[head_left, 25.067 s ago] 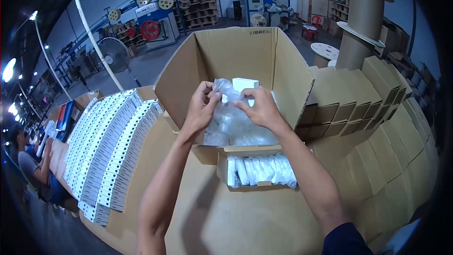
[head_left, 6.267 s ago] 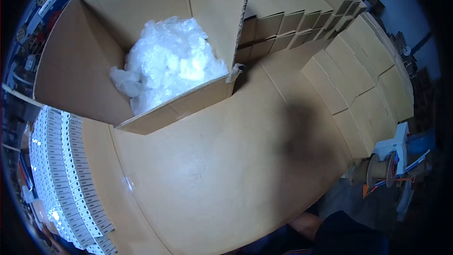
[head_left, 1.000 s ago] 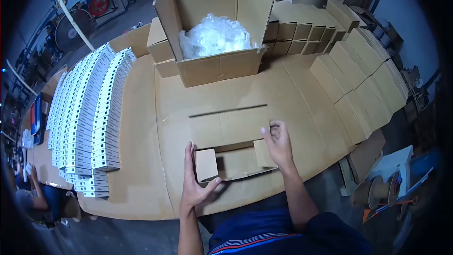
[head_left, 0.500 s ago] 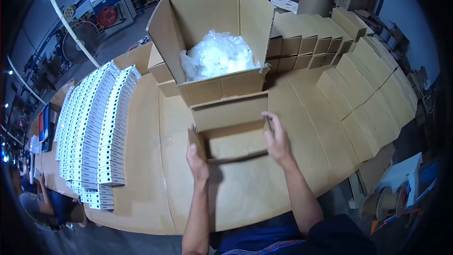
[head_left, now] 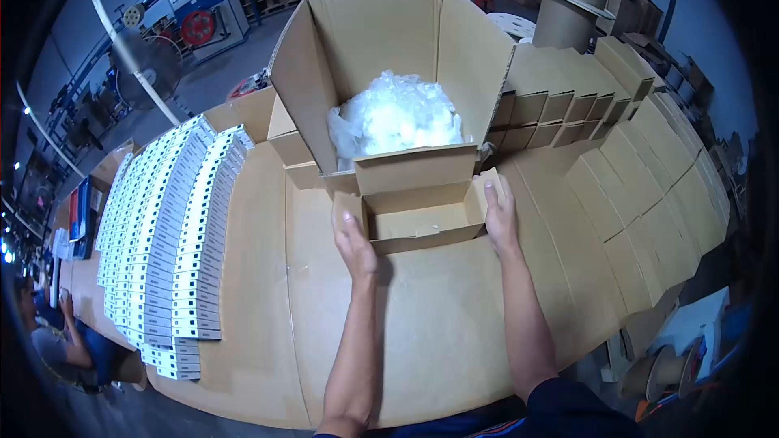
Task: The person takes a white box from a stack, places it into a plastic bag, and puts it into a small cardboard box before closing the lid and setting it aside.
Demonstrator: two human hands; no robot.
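A small brown cardboard box [head_left: 426, 241] is held between my two hands, its top open and its back flap raised. My left hand [head_left: 355, 245] grips its left end, thumb on the side flap. Around the right end, my right hand [head_left: 501, 215] has its thumb against the other side flap. The inside of the box shows bare cardboard. Right behind it stands a large open carton [head_left: 373, 28] filled with crumpled clear plastic bags [head_left: 402, 113]. The raised flap overlaps the carton's front wall from my viewpoint.
Rows of white boxes [head_left: 162, 235] with dark square marks stand at left on the cardboard-covered table [head_left: 243, 373]. Brown cardboard boxes [head_left: 649, 186] are stacked at right and behind. A seated person [head_left: 69, 341] is at far left. Cable reels [head_left: 657, 373] lie low at right.
Both hands have moved the small box away from me, closer to the large carton. The box's side flaps now lean outward under my thumbs. My view has shifted slightly.
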